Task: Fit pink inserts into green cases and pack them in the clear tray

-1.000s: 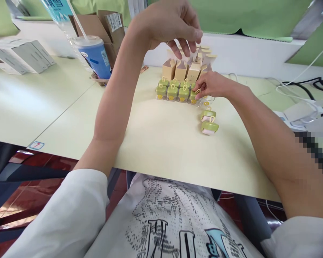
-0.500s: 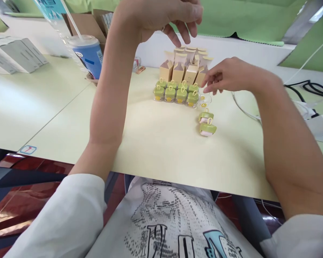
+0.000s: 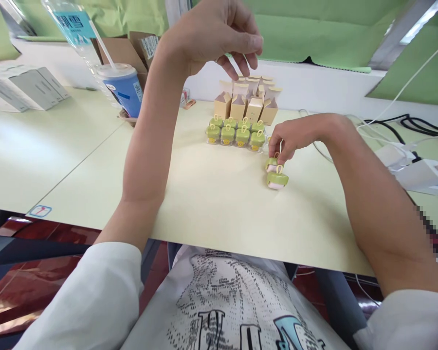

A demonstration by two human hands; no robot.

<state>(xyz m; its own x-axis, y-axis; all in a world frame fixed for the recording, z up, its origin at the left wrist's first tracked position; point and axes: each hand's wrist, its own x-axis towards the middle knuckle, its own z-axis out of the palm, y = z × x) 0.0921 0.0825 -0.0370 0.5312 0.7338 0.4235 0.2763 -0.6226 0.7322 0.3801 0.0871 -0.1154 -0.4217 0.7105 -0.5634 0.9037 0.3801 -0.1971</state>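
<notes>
My left hand point(image 3: 221, 36) is raised above the table on its propped elbow, fingers curled down loosely with nothing visible in them. My right hand point(image 3: 294, 138) rests on the table with its fingertips pinching the loop of a small green-lidded pink jar point(image 3: 272, 164). A second such jar point(image 3: 277, 179) stands just in front of it. To the left, several green-lidded clear jars point(image 3: 234, 133) stand packed in rows. Behind them are several small tan paper boxes point(image 3: 247, 102), some with open flaps.
A blue cup with a straw point(image 3: 125, 89) and a plastic bottle point(image 3: 73, 29) stand at the back left beside cardboard boxes point(image 3: 131, 46). White boxes point(image 3: 24, 87) lie far left. Cables point(image 3: 416, 124) and white packaging point(image 3: 419, 172) lie on the right. The table edge point(image 3: 219, 245) is near my lap.
My right hand left the row of jars, lifted, then came down and nearer onto the pink jar. My left hand stayed raised.
</notes>
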